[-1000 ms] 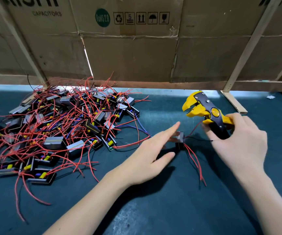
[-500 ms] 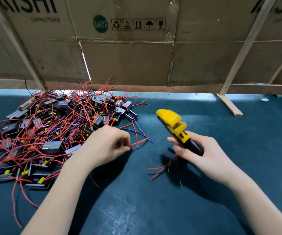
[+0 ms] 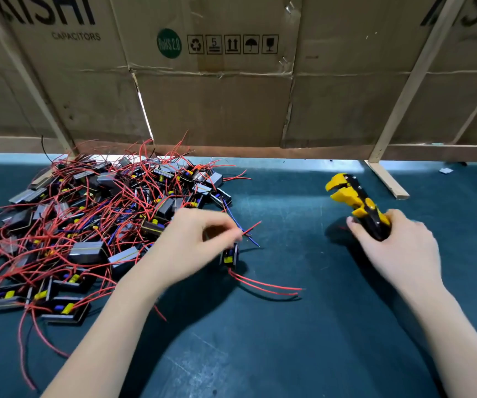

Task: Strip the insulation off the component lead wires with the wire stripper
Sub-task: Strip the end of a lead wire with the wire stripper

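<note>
The left hand pinched a small component just right of the pile of components, its red lead wires trailing over the bench. Well right of that pile, the right hand gripped the wire stripper, yellow head up.

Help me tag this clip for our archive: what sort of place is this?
Probably a small electronics assembly bench. A heap of wired components lies on a dark mat, the right hand grips a wire stripper, and flattened capacitor cartons screen the back.
</note>
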Tool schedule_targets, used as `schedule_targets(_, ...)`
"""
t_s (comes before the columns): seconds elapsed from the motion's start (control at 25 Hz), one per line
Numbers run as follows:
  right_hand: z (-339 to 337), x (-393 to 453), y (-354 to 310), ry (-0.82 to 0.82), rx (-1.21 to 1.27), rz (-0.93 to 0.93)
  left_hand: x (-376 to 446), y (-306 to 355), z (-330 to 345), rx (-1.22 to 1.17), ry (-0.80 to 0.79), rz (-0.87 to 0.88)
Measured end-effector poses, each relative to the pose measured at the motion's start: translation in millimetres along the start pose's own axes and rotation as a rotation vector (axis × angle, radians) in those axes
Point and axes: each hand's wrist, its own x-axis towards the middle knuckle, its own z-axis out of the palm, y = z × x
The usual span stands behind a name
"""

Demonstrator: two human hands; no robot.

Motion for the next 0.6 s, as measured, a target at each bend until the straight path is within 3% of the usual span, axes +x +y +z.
schedule_targets(0.08, 0, -1, -1, 0.083, 0.175, -0.004, 2, -7, -5, 0.053, 0.22, -0.083)
schedule_targets(0.16, 0, -6, -8, 0.115, 0.329, -0.041, 3, -10, -2, 0.1, 0.284, -0.167)
schedule_targets(0.4, 7, -19, -23, 0.112, 0.215, -0.262, 1, 1, 18, 0.146, 0.243, -0.035)
schedule_targets(0.6, 13, -23, -24, 0.105, 0.168, -0.276, 0, 4, 43, 0.236, 0.083, -0.045)
